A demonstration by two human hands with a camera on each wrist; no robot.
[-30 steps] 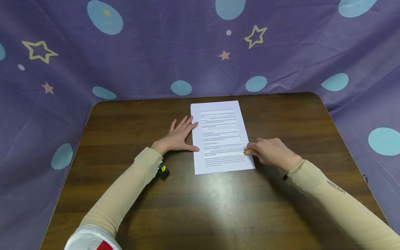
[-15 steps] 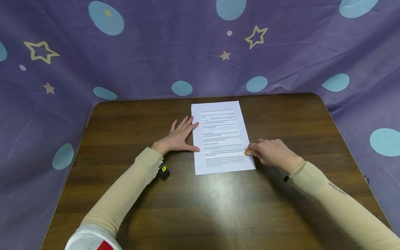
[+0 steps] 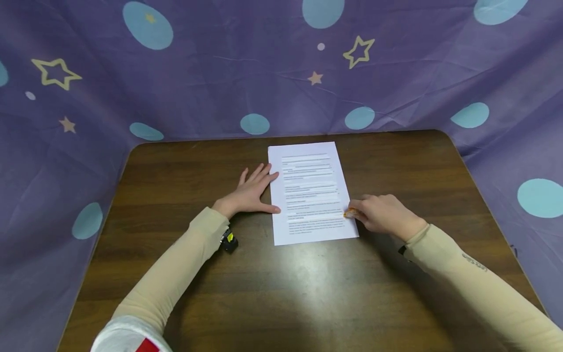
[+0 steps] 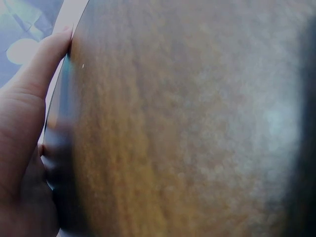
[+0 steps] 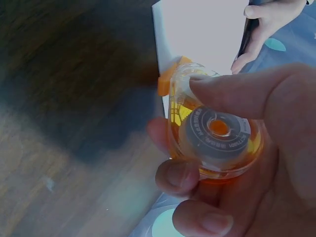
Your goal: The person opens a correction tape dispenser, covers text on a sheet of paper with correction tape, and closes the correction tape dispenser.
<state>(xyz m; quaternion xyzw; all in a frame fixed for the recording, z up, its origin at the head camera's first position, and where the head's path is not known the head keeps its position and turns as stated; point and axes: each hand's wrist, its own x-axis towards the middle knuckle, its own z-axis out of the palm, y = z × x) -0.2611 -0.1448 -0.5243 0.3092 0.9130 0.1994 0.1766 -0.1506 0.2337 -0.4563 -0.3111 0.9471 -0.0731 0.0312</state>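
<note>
A printed sheet of paper [image 3: 310,195] lies on the table, several of its lines covered by white strips. My left hand [image 3: 250,193] rests at the sheet's left edge with fingers spread, thumb and fingertips on the paper. In the left wrist view the thumb [image 4: 39,69] touches the paper's edge. My right hand [image 3: 387,215] holds an orange, see-through correction tape [image 5: 217,128], thumb on top and fingers curled beneath. Its orange tip [image 3: 346,214] is at the right end of a line low on the sheet; contact with the paper cannot be told.
The brown wooden table [image 3: 308,293] surrounds the sheet. A purple curtain [image 3: 198,73] with stars and blue spots hangs behind and at both sides. A small black device [image 3: 229,241] sits at the left wrist.
Almost nothing moves. The right hand stays at the sheet's right edge with the correction tape, apart from a very slight shift. The left hand keeps its place.
</note>
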